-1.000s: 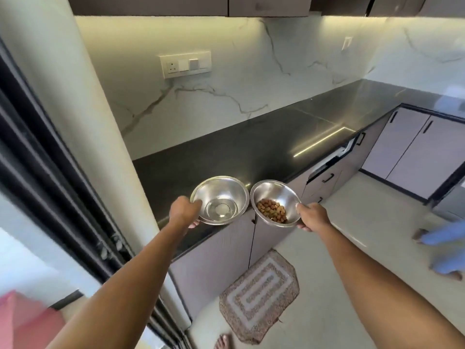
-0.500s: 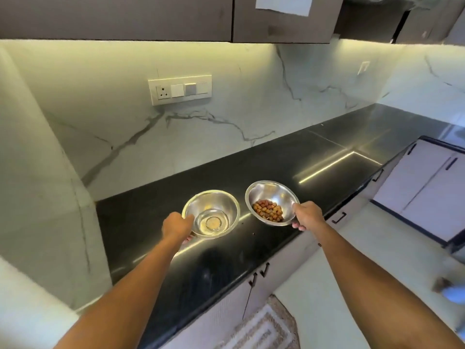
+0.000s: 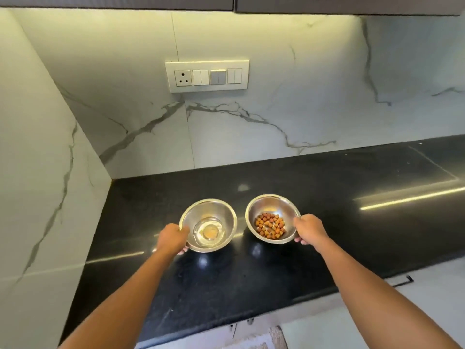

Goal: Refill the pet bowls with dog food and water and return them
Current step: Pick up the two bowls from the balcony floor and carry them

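Two steel pet bowls are held side by side just above the black countertop. The left bowl has a little clear water in its bottom; my left hand grips its near-left rim. The right bowl holds a small heap of brown dog food pellets; my right hand grips its right rim. Whether the bowls touch the counter is hard to tell; their reflections show just below them.
A marble backsplash rises behind the counter, with a socket and switch plate. A marble side wall closes the counter's left end. Dark cabinets hang overhead. Drawer fronts and a patterned mat lie below the counter's front edge.
I have stepped up to the counter and faced it squarely. Both bowls moved from beyond the counter's edge to over its middle and sit lower, near the surface.
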`<state>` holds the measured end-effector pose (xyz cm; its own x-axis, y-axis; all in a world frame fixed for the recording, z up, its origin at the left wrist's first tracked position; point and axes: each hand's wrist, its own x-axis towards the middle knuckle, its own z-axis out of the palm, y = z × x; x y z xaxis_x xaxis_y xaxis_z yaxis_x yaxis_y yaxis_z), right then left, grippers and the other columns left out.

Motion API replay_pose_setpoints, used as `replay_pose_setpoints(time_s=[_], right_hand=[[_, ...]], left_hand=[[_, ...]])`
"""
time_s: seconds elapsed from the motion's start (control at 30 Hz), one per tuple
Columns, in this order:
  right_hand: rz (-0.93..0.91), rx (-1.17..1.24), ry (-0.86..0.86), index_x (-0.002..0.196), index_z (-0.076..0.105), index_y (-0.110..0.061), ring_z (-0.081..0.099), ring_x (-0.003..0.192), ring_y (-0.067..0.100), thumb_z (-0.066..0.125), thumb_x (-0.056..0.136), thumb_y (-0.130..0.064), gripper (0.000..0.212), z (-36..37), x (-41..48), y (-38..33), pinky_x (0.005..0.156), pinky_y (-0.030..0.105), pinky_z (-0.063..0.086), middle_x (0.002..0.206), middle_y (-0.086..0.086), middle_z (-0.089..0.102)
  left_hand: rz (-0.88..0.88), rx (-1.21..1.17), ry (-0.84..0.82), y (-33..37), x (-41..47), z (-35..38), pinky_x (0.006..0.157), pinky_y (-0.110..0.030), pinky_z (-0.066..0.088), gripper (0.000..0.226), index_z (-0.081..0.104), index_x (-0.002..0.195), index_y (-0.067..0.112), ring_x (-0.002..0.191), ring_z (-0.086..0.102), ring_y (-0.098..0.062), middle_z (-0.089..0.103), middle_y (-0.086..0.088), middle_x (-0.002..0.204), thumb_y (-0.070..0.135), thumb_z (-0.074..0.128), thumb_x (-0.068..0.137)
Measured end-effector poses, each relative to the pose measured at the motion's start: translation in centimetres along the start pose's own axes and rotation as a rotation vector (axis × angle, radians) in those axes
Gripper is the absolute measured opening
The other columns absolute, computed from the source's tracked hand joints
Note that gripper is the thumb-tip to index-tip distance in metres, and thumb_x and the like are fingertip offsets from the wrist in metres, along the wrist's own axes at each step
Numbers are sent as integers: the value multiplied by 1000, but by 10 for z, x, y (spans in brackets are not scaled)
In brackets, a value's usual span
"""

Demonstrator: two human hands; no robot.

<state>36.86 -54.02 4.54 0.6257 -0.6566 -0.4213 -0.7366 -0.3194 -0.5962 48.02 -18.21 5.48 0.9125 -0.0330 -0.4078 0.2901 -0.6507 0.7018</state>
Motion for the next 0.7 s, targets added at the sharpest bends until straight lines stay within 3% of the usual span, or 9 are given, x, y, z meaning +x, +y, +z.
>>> replay_pose_setpoints(time_s=[0.1,0.2,0.5,0.6,0.7], right_hand=[[-24,-60,-65,101,71,-7,77,65,21,46,103,-26,32,-3,20,2,55,30,59,82,12,77],[-51,-82,-108,104,71,-6,78,66,21,46,103,-25,30,-5,28,3,53,29,57,83,12,77],[-113,-146,-140,103,70,-10,78,69,19,50,103,-29,28,-12,33,7,67,34,64,80,8,78],[-128,-173,-151,103,70,-12,79,70,19,50,103,-31,28,-14,32,8,68,34,64,78,7,79],[-126,-248,-172,98,72,-13,79,72,17,50,102,-38,33,-19,30,7,72,35,65,76,3,79]], left_hand=[[-50,-7,27,3,-3,15,65,-40,63,38,71,76,-11,56,69,-31,75,-27,71,15,51,94],[-75,7,47,5,-6,24,64,-39,63,37,71,74,-5,52,67,-29,73,-20,64,18,51,95],[-121,39,47,0,-13,30,53,-32,60,28,67,79,4,47,66,-24,66,-9,48,17,49,96],[-129,34,62,-3,-15,31,51,-31,58,26,68,86,3,48,67,-22,69,-11,54,18,49,96],[-175,14,60,-4,-19,32,60,-37,64,31,68,83,1,55,70,-26,73,-14,65,22,49,95]])
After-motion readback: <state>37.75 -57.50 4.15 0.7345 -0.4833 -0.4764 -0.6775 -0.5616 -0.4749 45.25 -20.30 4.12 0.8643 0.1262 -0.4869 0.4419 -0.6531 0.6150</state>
